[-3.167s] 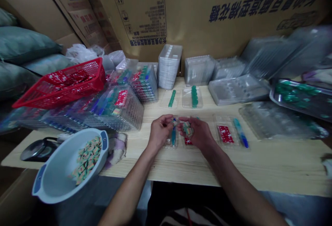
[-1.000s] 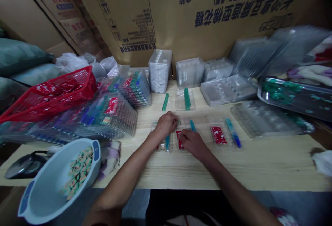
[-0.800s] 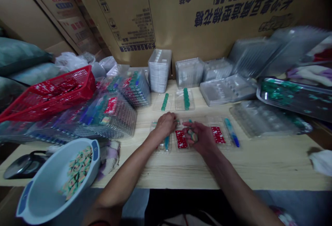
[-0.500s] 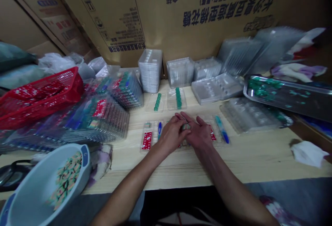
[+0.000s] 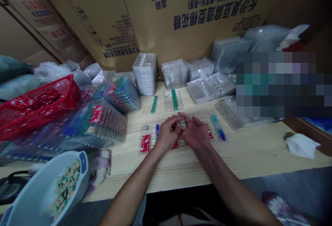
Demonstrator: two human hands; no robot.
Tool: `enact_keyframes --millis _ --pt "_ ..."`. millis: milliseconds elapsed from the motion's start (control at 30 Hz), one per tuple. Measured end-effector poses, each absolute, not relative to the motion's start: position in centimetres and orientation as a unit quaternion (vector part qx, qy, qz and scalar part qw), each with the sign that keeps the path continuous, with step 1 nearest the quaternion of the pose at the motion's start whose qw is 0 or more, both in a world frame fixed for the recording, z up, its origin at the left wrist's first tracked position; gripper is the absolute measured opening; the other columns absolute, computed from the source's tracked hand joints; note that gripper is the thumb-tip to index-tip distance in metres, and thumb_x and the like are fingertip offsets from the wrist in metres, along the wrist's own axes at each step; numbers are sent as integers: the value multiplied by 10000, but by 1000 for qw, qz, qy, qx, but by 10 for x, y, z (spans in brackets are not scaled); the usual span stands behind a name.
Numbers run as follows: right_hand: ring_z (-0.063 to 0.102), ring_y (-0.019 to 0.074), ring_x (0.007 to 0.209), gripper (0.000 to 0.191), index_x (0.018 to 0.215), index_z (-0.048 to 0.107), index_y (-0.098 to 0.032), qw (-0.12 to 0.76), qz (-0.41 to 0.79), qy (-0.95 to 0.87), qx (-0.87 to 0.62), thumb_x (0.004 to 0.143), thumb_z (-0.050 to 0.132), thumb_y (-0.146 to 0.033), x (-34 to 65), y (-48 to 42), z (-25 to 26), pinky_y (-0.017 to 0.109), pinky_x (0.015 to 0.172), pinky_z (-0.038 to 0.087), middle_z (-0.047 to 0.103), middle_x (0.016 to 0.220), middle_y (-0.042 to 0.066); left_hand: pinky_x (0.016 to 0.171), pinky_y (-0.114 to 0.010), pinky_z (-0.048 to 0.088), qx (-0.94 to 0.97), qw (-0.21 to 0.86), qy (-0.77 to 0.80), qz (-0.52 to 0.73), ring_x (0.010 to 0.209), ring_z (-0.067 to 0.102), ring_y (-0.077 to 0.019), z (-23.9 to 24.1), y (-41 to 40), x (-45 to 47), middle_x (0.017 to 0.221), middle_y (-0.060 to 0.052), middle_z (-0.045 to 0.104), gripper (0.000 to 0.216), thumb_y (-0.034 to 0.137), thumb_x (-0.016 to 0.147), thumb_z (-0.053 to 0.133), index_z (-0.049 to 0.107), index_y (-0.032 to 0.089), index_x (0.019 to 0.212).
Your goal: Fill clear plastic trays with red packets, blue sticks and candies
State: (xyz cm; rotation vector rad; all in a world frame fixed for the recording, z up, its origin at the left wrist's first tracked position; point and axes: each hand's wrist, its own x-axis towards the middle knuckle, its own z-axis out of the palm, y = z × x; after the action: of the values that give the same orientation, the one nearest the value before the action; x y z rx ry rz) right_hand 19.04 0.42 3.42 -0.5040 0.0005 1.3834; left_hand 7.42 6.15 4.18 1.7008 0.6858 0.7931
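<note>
My left hand (image 5: 168,129) is closed, its fingertips pinching at small striped green-and-cream pieces (image 5: 183,125). These rest on the upturned, slightly cupped palm and fingers of my right hand (image 5: 196,131). Beneath both hands lie clear plastic trays, partly hidden. One tray on the left shows a red patterned packet (image 5: 145,143), a small striped block (image 5: 145,128) and a blue pen-like item (image 5: 157,131). On the right, a blue-and-teal pen-like item (image 5: 218,127) lies in a tray. Just beyond are two clear trays with green scalloped strips (image 5: 174,99).
A pale blue basin (image 5: 28,184) of striped pieces stands at left front. Behind it are stacks of filled trays (image 5: 106,122) and a red basket (image 5: 59,94). Clear tray stacks (image 5: 145,75) line a large carton (image 5: 155,39). White tissue (image 5: 302,146) lies right; a pixelated patch hides the far right.
The view has shifted slightly, moving the scene's right side leftward. My hands stay together over the trays, and the striped pieces show a little more between them.
</note>
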Motion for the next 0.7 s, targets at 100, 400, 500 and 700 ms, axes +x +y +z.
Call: enact_keyframes --millis 100,400,500,700 --pt "669 289 959 415 1119 672 -97 738 629 10 -244 889 415 -327 188 3 35 399 754 580 710 957 155 755 -248 485 648 619 276 348 775 606 -133 43 67 69 841 -4 668 297 160 755 714 694 163 1051" --pt "654 234 847 339 1031 691 -120 718 647 9 -257 897 437 -301 178 3 39 385 817 572 708 978 125 700 -270 496 667 603 313 305 756 633 -162 59 82 52 857 -41 697 196 190 744 716 721 149 935" --pt "612 205 729 321 993 686 -128 707 665 -8 -241 892 447 -317 174 6 38 358 763 568 694 924 109 748 -291 498 758 504 320 262 810 636 -175 65 80 56 920 -60 673 151 111 765 669 747 154 887" --pt "574 174 662 322 913 698 -179 706 657 -1 -263 929 408 -319 171 8 35 265 606 511 682 846 69 801 -303 471 872 320 298 219 849 613 -181 63 75 57 916 -44 655 286 39 786 587 748 195 964"
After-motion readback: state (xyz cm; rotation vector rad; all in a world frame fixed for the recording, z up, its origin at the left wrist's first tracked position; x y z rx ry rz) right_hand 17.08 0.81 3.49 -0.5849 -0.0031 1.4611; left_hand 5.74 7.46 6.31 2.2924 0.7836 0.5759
